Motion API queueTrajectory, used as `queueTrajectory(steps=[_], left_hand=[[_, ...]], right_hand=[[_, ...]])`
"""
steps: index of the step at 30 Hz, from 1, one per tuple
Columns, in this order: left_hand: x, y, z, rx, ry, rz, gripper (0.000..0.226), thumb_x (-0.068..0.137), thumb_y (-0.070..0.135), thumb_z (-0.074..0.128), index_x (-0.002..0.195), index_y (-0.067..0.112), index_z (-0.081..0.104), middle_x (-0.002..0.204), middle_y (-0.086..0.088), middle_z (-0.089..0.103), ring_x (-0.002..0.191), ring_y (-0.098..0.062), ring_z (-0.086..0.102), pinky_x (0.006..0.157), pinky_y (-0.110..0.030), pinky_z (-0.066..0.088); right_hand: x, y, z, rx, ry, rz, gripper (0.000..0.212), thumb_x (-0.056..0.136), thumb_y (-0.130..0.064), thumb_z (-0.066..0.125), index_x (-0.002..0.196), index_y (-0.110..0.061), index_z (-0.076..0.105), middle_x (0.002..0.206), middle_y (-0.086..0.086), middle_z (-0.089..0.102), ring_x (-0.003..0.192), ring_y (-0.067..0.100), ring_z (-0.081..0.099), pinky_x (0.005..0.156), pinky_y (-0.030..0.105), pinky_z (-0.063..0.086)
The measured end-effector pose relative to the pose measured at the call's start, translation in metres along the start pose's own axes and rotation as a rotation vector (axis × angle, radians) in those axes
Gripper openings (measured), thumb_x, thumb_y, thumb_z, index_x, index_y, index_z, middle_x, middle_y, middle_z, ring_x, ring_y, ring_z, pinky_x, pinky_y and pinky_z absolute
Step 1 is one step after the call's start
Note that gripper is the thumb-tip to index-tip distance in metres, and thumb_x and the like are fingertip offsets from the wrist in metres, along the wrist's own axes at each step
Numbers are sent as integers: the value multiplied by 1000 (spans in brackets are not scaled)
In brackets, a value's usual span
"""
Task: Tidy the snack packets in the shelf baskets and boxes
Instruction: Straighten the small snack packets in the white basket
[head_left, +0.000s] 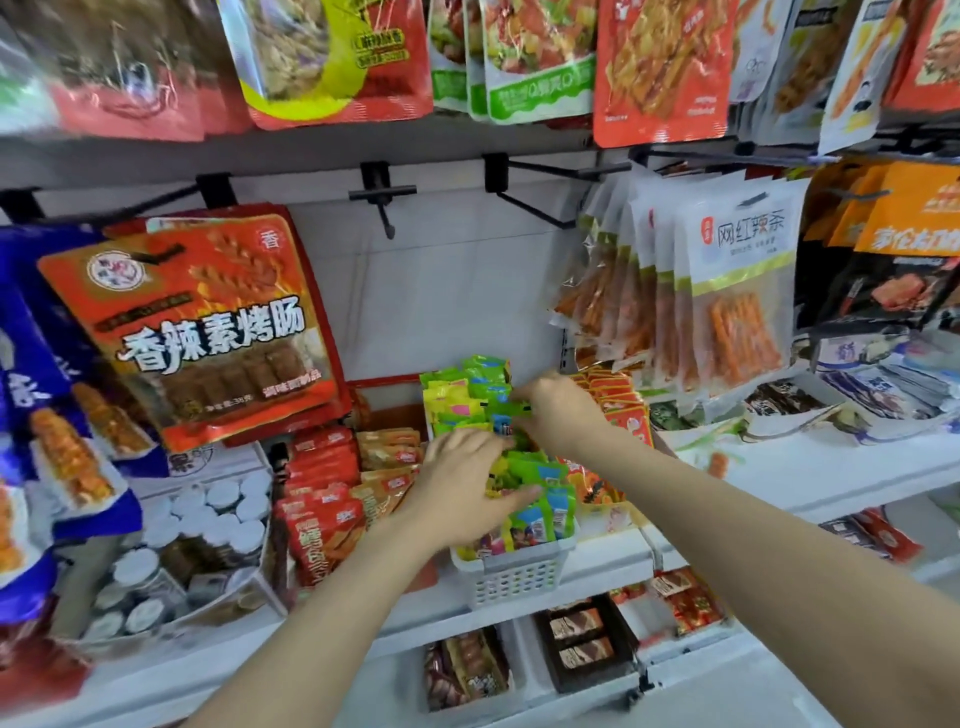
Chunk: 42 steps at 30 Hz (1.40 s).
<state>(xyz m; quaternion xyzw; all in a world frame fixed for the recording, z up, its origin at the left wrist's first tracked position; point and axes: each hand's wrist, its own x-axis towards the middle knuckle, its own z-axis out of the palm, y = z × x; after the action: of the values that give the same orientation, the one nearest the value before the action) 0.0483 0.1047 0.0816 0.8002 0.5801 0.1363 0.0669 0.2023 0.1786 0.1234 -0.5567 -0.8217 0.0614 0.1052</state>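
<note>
- Our left hand (457, 475) lies flat, fingers straight, pressing down on the green packets (535, 488) in the white basket (514, 574).
- Our right hand (558, 410) reaches further back into the same basket; its fingers curl into the green packets there, but blur keeps us from telling whether they pinch one.
- The two hands are close together, just apart, both over the basket.
- The basket stands at the front edge of the white shelf (810, 467), and the green packets fill it in an upright row from front to back.
- Just left of the basket, red packets (322, 499) stand packed in a box, with tan packets (389, 457) between them and the basket.
- Just right of the basket, orange packets (618, 400) stand in a row.
- At far left, a clear box holds white-lidded jars (208, 525).
- A big orange bag (208, 322) hangs from a hook above the red packets; clear bags (727, 291) of orange sticks hang at right.
</note>
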Motion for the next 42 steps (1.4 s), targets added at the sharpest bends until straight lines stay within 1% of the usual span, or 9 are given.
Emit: queueTrajectory(steps=[8, 11, 16, 20, 23, 26, 30, 34, 42], left_hand=[[-2, -3, 4, -86, 38, -2, 76, 80, 80, 37, 135, 29, 53, 136, 9, 51, 135, -15, 34, 117, -40, 20], [-5, 3, -4, -227, 34, -39, 60, 88, 66, 48, 133, 27, 57, 137, 6, 54, 133, -16, 40, 114, -39, 27], [-7, 24, -45, -1019, 354, -450, 20, 99, 29, 54, 107, 17, 68, 111, -4, 72, 96, -16, 68, 82, -27, 54], [-14, 45, -80, -1935, -71, -710, 62, 99, 47, 48, 119, -11, 50, 107, -35, 66, 85, -37, 72, 68, -37, 62], [-21, 66, -87, -1865, -73, -652, 39, 101, 26, 51, 121, -6, 54, 116, -26, 65, 83, -30, 71, 67, -35, 62], [-28, 79, -80, -1700, -32, -583, 36, 100, 11, 50, 131, -8, 54, 130, -27, 57, 103, -32, 57, 93, -47, 50], [-42, 85, -73, -1587, -50, -460, 37, 100, 9, 49, 132, -10, 50, 116, -23, 56, 101, -33, 55, 100, -53, 46], [-47, 86, -71, -1535, -26, -384, 29, 97, 9, 55, 122, -5, 59, 121, -24, 64, 101, -29, 64, 90, -42, 54], [-46, 75, -79, -1667, -79, -328, 43, 101, 38, 45, 124, 5, 62, 113, -14, 67, 93, -23, 67, 82, -36, 59]], right_hand=[[1, -5, 0, -93, 124, 21, 14, 87, -28, 69, 99, -21, 71, 114, 4, 60, 114, 26, 52, 92, 41, 43], [-8, 0, -30, 148, 194, -45, 8, 93, -16, 61, 98, -11, 64, 102, 9, 69, 98, 28, 63, 82, 39, 50], [-43, -4, -94, 335, 369, -206, 14, 94, -22, 63, 94, -11, 54, 88, 6, 72, 75, 16, 67, 71, 32, 55], [-96, -11, -104, 458, 423, -310, 10, 92, -21, 65, 91, -17, 56, 90, -12, 70, 80, -20, 60, 73, 2, 45], [-138, -10, -92, 395, 326, -417, 7, 89, -21, 69, 90, -15, 64, 92, -12, 72, 84, -13, 61, 73, 9, 48], [-166, -3, -81, 415, 241, -426, 8, 82, -26, 76, 85, -19, 72, 103, -18, 70, 99, -7, 61, 87, 18, 49], [-185, -1, -69, 773, 150, -213, 20, 75, -43, 75, 87, -28, 76, 128, -16, 59, 117, -4, 56, 96, 17, 48], [-181, -3, -55, 1139, 134, 161, 37, 75, -28, 82, 103, -13, 62, 105, 7, 70, 92, 26, 71, 80, 46, 60], [-176, -11, -48, 1404, 38, 277, 40, 82, -7, 75, 116, -7, 53, 76, 7, 72, 58, 12, 60, 57, 22, 50]])
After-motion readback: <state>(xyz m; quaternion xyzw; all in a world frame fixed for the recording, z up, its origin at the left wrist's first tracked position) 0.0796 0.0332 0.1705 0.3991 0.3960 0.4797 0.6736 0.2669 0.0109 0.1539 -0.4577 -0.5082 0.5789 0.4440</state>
